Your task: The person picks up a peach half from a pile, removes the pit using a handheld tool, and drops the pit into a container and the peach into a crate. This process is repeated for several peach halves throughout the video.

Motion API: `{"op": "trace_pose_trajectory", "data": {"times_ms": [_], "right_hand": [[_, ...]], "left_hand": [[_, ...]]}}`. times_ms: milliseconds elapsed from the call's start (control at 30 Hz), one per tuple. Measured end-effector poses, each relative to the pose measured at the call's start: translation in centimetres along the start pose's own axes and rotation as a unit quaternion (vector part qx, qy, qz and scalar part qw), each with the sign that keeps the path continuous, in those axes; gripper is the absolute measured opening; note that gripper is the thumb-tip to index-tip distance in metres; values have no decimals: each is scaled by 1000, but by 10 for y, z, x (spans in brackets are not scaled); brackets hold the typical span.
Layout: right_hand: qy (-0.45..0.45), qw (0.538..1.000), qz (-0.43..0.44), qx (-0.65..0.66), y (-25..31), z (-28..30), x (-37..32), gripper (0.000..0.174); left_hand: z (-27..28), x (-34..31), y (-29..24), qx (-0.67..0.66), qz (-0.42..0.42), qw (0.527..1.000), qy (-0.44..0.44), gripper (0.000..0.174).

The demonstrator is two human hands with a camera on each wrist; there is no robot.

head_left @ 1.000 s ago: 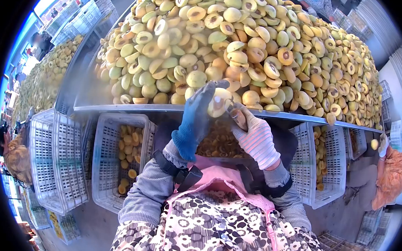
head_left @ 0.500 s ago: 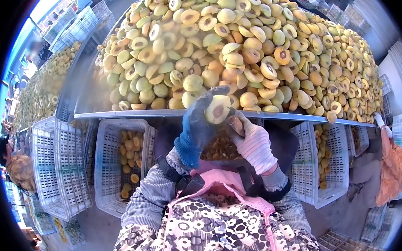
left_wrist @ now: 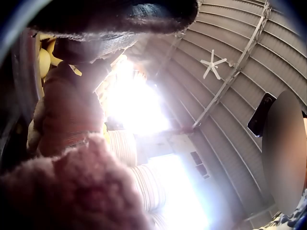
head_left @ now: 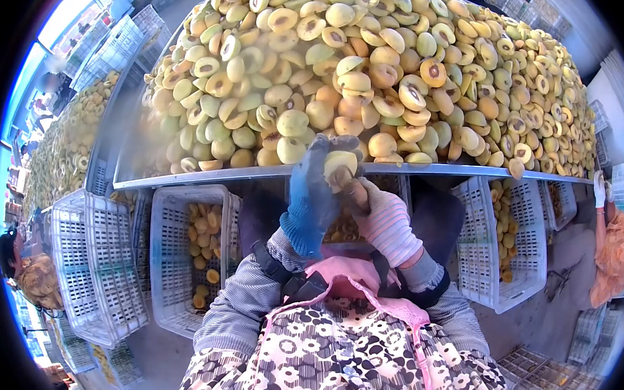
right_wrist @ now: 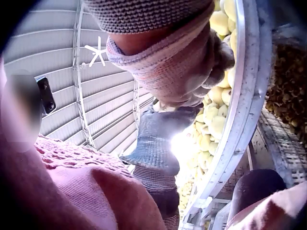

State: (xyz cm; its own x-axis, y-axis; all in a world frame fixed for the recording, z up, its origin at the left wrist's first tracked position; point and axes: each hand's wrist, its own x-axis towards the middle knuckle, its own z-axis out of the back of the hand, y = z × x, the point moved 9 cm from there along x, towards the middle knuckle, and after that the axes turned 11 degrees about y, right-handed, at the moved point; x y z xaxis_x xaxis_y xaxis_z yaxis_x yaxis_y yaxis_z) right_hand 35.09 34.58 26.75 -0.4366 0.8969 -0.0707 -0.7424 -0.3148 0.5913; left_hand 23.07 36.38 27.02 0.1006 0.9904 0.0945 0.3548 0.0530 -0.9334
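In the head view, the blue-gloved left hand [head_left: 310,198] grips a yellow-green fruit half [head_left: 340,162] at the table's front edge. The striped-gloved right hand [head_left: 389,224] holds a small tool [head_left: 356,196] with a brownish handle against it. A brown patch, pit or tool tip, I cannot tell which, shows at the fruit's lower side. In the right wrist view, the right hand [right_wrist: 180,72] has curled fingers, and the left hand [right_wrist: 158,136] is just below it. The left wrist view is dark and blurred around the gloves.
Halved fruit [head_left: 403,73] is heaped on a metal-edged table [head_left: 257,172]. White crates [head_left: 171,258] with fruit stand on both sides below it, one at the right [head_left: 524,262]. Brownish pieces lie in a container [right_wrist: 290,86] under the edge. Other people are at the far left and right.
The fruit half has turned, so its cut face no longer faces the head camera. The right hand and tool have come in closer against it. The head view has shifted slightly.
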Motion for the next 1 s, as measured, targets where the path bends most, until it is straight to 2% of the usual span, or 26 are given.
{"op": "trace_pose_trajectory", "data": {"times_ms": [33, 67, 133, 200, 267, 333, 367, 400, 433, 467, 500, 533, 567, 600, 633, 667, 700, 733, 767, 800, 833, 867, 900, 933, 967, 1000], "right_hand": [[18, 999, -11, -28, 0, 1, 3, 40], [37, 997, -23, -56, 1, 1, 3, 38], [43, 999, -20, -21, 5, 3, -2, 33], [47, 999, -12, 9, 5, 4, -4, 29], [120, 957, 50, 259, 11, -9, -10, 23], [133, 954, 36, 265, 10, -10, -9, 23], [146, 951, 24, 270, 7, -10, -8, 23], [72, 985, 49, 149, 3, 0, -2, 25], [61, 995, 23, 77, -4, 8, -1, 26], [78, 994, 22, 66, -3, 5, -2, 24], [93, 994, 21, 54, -2, 0, -4, 21], [151, 945, 32, 290, -2, -18, -11, 18], [233, 856, 9, 461, 5, -34, -17, 19], [220, 878, 3, 425, 4, -34, -15, 19], [209, 897, -5, 389, -1, -36, -14, 18], [79, 957, 78, 268, 8, -19, 0, 16], [77, 957, 82, 267, 4, -17, 1, 16], [69, 991, 39, 107, -7, -10, 0, 15], [59, 997, -7, -58, -5, 5, 0, 15], [58, 998, 13, 14, -11, -3, -2, 16], [149, 968, 33, 202, -15, -25, -6, 15], [178, 937, 48, 296, -6, -32, -11, 15], [208, 896, 61, 388, 4, -39, -17, 14], [175, 889, 65, 417, -12, -52, -14, 13], [133, 918, 52, 369, -24, -49, -11, 13], [87, 978, 13, 191, -24, -30, -7, 14]], "left_hand": [[-1, 0, 5, -95, 24, 995, -14, 48], [-2, -1, 6, -95, 27, 995, -14, 48], [-4, -1, -8, 53, -13, 998, -7, 46], [-13, 0, -27, 73, -33, 997, 18, 45], [-14, 0, -36, 92, -50, 994, 41, 45], [-28, -4, -60, 273, -191, 937, 103, 40], [-32, -4, -63, 272, -192, 937, 105, 40], [-24, 3, -43, 124, -52, 987, 91, 37], [-24, 3, -18, -27, 89, 993, 74, 34], [-24, 6, -21, -39, 11, 996, 81, 31], [-26, 5, -23, -38, 3, 995, 87, 31], [-29, 1, -22, -65, 12, 992, 104, 31], [-29, 0, -21, -92, 21, 988, 120, 31], [-29, 1, -12, -115, 57, 977, 168, 29], [-29, 3, -6, -115, 51, 978, 169, 29], [-26, 3, -8, -98, 9, 986, 135, 29], [-22, 2, -13, -79, -34, 991, 101, 28], [-19, -2, -9, -72, -16, 995, 61, 27], [-19, -4, -9, -72, -22, 995, 59, 27], [-19, -5, -8, -54, -26, 996, 63, 27], [-19, -5, -8, -37, -30, 996, 69, 27], [-29, -8, -23, -54, -17, 992, 112, 27], [-27, -6, -23, -55, -21, 992, 108, 27], [-28, -5, -18, -99, -20, 989, 109, 26], [-28, -7, -10, -141, -16, 984, 109, 26], [-25, -6, -2, -139, -19, 988, 69, 25]]}}
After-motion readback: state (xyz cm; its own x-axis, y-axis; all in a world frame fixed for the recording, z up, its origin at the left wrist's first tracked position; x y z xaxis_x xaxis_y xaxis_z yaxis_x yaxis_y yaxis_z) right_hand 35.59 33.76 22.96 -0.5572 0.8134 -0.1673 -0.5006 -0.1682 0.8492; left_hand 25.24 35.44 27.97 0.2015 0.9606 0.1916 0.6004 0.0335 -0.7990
